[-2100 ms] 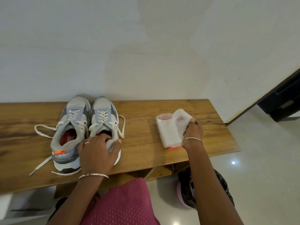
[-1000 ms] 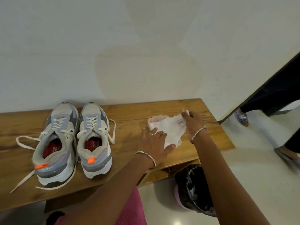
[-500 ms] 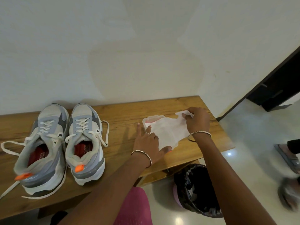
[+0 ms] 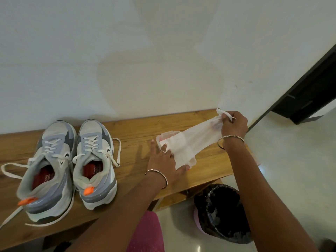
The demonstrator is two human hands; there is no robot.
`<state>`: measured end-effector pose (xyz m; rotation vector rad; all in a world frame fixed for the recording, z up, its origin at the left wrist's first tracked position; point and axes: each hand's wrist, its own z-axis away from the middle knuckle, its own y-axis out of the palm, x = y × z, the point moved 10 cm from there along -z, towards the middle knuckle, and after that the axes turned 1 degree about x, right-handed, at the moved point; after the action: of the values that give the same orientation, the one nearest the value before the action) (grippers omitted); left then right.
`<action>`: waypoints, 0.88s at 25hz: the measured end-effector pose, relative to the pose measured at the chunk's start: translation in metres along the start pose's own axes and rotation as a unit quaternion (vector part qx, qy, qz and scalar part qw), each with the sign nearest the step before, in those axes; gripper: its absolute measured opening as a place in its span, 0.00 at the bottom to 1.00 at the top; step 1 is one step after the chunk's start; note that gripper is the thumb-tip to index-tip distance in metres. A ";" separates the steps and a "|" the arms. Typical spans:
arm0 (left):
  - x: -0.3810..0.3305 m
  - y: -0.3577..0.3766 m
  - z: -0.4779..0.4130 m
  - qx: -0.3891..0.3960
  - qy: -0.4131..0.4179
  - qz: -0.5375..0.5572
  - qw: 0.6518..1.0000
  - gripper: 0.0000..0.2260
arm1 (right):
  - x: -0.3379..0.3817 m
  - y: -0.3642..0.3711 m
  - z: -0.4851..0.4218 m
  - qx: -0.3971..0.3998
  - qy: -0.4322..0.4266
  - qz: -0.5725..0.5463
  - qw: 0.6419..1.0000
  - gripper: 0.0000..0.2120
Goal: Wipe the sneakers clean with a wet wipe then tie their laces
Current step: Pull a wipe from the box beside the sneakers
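Note:
Two grey and white sneakers, the left sneaker (image 4: pixel 45 171) and the right sneaker (image 4: pixel 95 160), stand side by side on the wooden bench (image 4: pixel 134 140) with untied white laces trailing. To their right lies a white wet wipe pack (image 4: pixel 164 139). My left hand (image 4: pixel 164 161) presses flat on the pack, fingers straight. My right hand (image 4: pixel 233 124) pinches one end of a white wet wipe (image 4: pixel 198 138) and holds it stretched up and to the right out of the pack.
A bin with a black liner (image 4: pixel 223 211) stands on the pale floor below the bench's right end. The white wall runs behind the bench. A dark door frame (image 4: pixel 309 95) is at the far right. My pink-clothed knee (image 4: pixel 145 233) is under the bench edge.
My left hand left the right sneaker and came to rest on the wipe pack. My right hand pulled the wipe farther out, up and to the right. The view shifted right.

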<state>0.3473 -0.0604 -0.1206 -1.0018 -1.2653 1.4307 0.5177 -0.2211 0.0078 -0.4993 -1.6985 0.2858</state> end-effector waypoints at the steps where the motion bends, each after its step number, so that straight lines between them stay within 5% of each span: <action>1: 0.000 0.000 0.000 0.001 0.002 -0.007 1.000 0.45 | -0.005 0.000 -0.003 0.003 0.007 -0.011 1.000 0.06; 4: -0.001 -0.001 -0.001 0.010 0.003 -0.016 1.000 0.46 | -0.013 0.006 -0.005 0.038 0.021 -0.038 0.998 0.07; 12: 0.005 -0.008 -0.003 0.024 0.000 -0.004 1.000 0.35 | -0.035 0.070 0.053 0.294 0.104 -0.018 0.950 0.19; 16: 0.022 -0.039 -0.016 -0.037 -0.034 0.047 0.998 0.15 | -0.023 0.094 0.067 0.345 -0.105 0.262 0.895 0.17; 22: 0.066 -0.069 -0.063 -0.125 -0.081 0.257 0.955 0.16 | -0.020 0.094 0.072 0.278 -0.182 0.232 0.914 0.06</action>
<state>0.4026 0.0193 -0.0597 -1.4903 -1.3902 1.8037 0.4652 -0.1423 -0.0660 -0.4274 -1.7284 1.2364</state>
